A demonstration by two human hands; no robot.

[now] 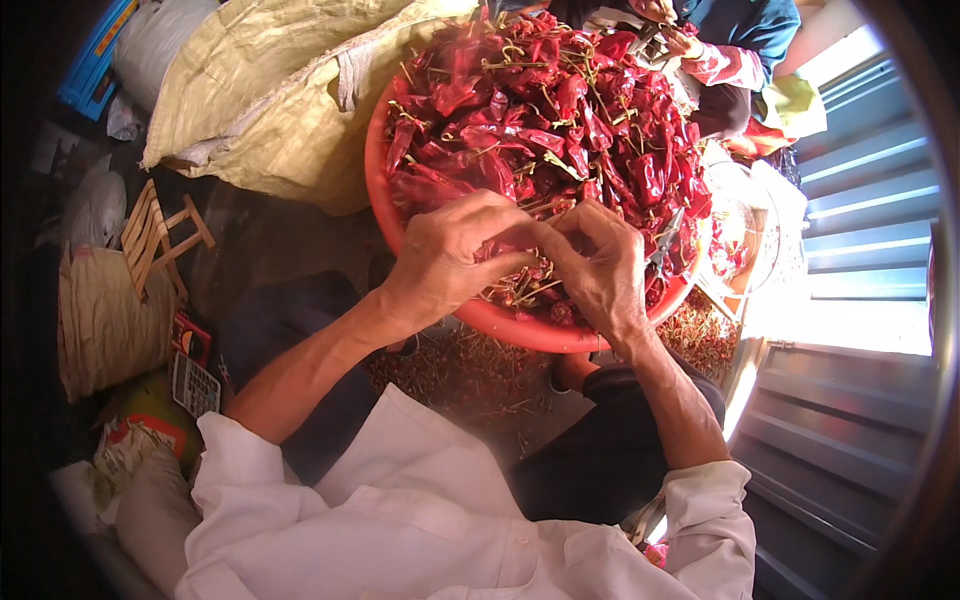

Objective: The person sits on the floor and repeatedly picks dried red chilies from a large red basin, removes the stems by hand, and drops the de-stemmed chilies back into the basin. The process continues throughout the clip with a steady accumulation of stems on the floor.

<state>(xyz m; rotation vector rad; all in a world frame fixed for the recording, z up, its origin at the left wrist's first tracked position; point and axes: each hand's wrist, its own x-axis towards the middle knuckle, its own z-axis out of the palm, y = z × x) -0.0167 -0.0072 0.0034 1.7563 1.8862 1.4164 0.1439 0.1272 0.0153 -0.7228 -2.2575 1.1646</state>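
A large red plastic basin (510, 333) stands in front of me, heaped with dried red chili peppers (525, 135), many still bearing pale stems. Over its near side my left hand (457, 259) and my right hand (600, 262) come together, fingers bent and fingertips almost touching. Red chili shows in the gap between the left thumb and fingers, but whether it is gripped or lies behind is unclear. What the right fingertips pinch is hidden. Dark-handled scissors (664, 238) rest on the peppers just right of my right hand.
A co-worker's hands (679, 37) work at the basin's far right edge. A big yellow woven sack (285, 97) gapes at the far left. Leftward are a small wooden folding stool (161, 236) and a calculator (196, 384). Stem litter (465, 375) covers the floor; corrugated metal (840, 420) borders the right.
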